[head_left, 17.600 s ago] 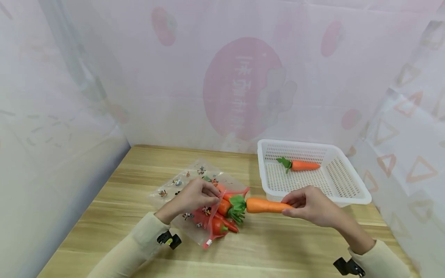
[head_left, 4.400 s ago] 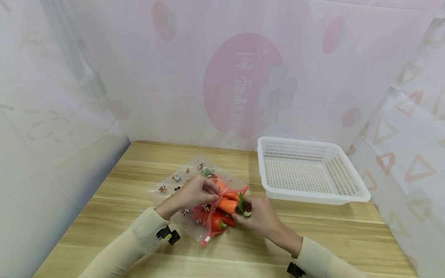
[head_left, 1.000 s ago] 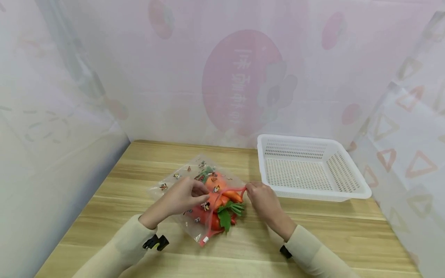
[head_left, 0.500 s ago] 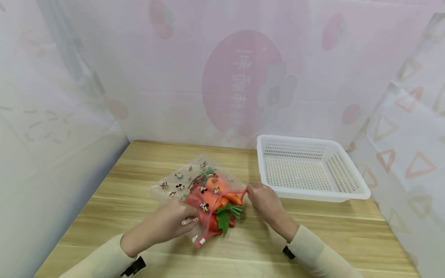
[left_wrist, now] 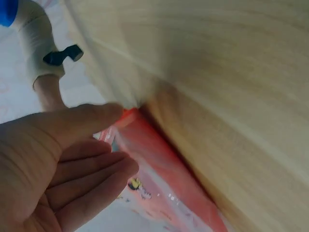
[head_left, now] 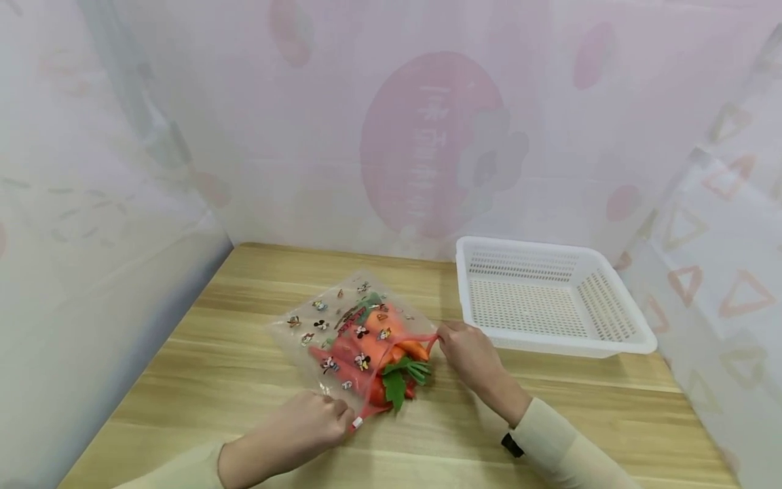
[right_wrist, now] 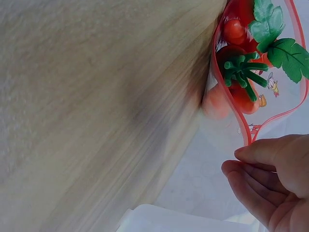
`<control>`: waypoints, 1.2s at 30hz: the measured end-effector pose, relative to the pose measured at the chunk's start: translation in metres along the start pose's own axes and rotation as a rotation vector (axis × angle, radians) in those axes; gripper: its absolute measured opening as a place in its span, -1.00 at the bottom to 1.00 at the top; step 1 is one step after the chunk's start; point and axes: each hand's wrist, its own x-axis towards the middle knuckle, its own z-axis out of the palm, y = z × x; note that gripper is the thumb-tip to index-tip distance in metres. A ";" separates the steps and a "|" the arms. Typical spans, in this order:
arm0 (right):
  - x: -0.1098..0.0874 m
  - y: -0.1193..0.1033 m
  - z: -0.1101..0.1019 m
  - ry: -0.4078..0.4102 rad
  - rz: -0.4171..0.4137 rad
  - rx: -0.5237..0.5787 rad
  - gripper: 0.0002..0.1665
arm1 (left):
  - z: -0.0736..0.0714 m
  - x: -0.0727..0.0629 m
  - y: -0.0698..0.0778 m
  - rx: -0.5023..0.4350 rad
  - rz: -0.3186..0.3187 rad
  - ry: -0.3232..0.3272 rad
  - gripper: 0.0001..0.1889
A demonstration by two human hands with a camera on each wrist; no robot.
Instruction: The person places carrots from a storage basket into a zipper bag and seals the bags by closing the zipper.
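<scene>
A clear zipper bag [head_left: 342, 333] with cartoon prints and a red zip edge lies on the table, its mouth facing right and gaping. Inside are orange carrots [head_left: 412, 350] with green tops [right_wrist: 244, 72] and red vegetables [head_left: 377, 392], one of them a pepper; green leaves [head_left: 396, 387] stick out at the mouth. My left hand [head_left: 299, 431] is at the near corner of the zip by the white slider [head_left: 357, 422], thumb and fingers pinching that corner [left_wrist: 129, 116]. With thumb and forefinger, my right hand [head_left: 476, 360] pinches the far end of the red zip edge [right_wrist: 248, 137].
A white perforated plastic basket [head_left: 461, 285], with nothing in it, stands at the back right of the wooden table [head_left: 537, 421]. Pale printed sheets [head_left: 305, 170] wall the table at the back and on both sides.
The carrot seen earlier in the basket is gone from it, and the carrot my right hand held went to the bag. My left hand left the bag's top and moved nearer to the slider corner.
</scene>
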 end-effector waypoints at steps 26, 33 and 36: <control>0.007 0.008 -0.016 0.022 -0.171 0.101 -0.91 | -0.010 -0.006 -0.025 -0.036 -0.141 0.250 -0.71; 0.020 0.020 -0.030 0.085 -0.236 0.262 -0.88 | -0.026 -0.005 -0.046 -0.112 -0.255 0.374 -0.52; 0.026 0.027 -0.039 0.105 -0.237 0.332 -0.87 | -0.033 0.000 -0.057 -0.174 -0.308 0.421 -0.55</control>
